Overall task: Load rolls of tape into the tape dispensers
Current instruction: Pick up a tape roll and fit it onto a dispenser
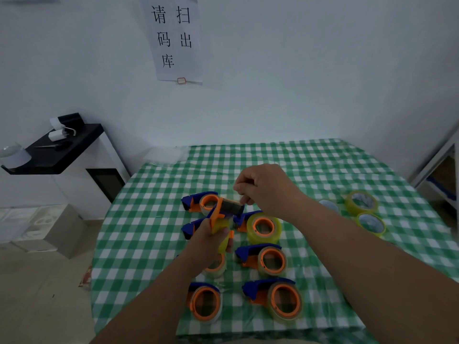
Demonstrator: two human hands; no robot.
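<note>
At table centre, the left hand (211, 238) grips a dispenser (224, 214) round its yellowish roll and orange frame, lifted clear of the cloth (149, 219), cutter end tipped toward 1 o'clock. The right hand (263, 192) sits just beyond it with thumb and forefinger pinched together at the cutter; it looks to be drawing out the clear tape end, though the film itself is too faint to confirm.

Loaded dispensers lie around it: one at 11 o'clock (202, 202), one just at 3 o'clock (260, 225), two more rows toward 6 o'clock (265, 259) (275, 299). Loose rolls (361, 202) wait well apart at 3 o'clock.

Handling, as I judge it: the dispenser is light, rigid plastic, safe to clamp firmly by frame and roll sides. The tape end is thin, limp and sticky; it will cling to fingers or fold on itself, so pinch only the very tip and keep it taut. The toothed blade is the one spot to avoid. Loose rolls are stiff hoops, best taken across the rim or through the core.
</note>
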